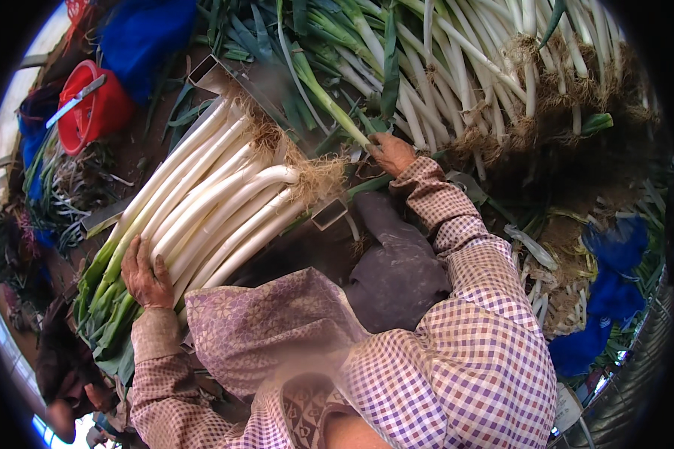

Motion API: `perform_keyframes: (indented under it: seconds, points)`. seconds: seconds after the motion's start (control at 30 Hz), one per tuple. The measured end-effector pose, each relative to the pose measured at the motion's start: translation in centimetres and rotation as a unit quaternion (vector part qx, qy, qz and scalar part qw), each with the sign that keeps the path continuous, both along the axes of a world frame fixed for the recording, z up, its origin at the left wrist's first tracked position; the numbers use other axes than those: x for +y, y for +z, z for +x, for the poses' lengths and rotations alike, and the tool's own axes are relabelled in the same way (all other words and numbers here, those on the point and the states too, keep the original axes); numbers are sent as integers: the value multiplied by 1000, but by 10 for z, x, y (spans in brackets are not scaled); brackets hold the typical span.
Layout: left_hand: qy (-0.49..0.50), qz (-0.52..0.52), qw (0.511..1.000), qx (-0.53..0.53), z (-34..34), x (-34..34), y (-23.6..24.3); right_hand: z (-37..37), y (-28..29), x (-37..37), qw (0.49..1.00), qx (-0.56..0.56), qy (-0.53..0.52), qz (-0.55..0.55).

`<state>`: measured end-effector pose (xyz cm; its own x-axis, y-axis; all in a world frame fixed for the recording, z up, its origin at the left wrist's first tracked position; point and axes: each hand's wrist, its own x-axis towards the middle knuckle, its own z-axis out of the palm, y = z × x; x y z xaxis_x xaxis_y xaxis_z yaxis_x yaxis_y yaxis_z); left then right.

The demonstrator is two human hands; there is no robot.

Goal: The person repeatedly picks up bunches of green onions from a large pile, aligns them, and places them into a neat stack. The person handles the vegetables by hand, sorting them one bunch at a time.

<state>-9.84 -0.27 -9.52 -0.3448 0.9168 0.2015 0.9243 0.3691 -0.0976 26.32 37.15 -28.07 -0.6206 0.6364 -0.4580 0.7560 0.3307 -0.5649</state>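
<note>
Leek bundle on the metal frame | your left hand lies over it, fingers spread; your right hand pinches a single leek by its pale end | likely heavy together, slick, bruisable; hold white shanks broadly.

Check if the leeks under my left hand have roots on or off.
On: tangled brown roots fringe the white ends of those leeks.

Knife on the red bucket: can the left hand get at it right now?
Probably not without moving: the left hand lies on the leek bundle, and the knife is well beyond it, toward the upper left. Nothing appears to cover the knife, though.
</note>
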Motion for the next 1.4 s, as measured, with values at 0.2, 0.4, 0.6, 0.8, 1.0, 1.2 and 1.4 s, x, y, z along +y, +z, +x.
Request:
perform_keyframes:
  seconds: [0.2,0.4,0.6,0.8,1.0,1.2,1.4]
  points:
    - [6,9,1000,-3,4,2,2,22,-25,60,967,-95,-167,167]
    - [14,3,1000,-4,7,4,5,29,-46,53,966,-25,-255,23]
    - [9,13,1000,3,2,3,1,53,74,-8,804,199,-379,-412]
    - [114,-102,985,-82,4,23,16,107,192,-87,630,346,-247,-650]
    - [-46,-31,995,-80,36,63,74,141,286,-147,645,361,-182,-649]
    - [-371,142,913,-90,159,157,95,166,352,-201,734,260,-167,-605]
    - [-412,294,830,234,110,144,188,167,377,-207,788,200,-99,-574]
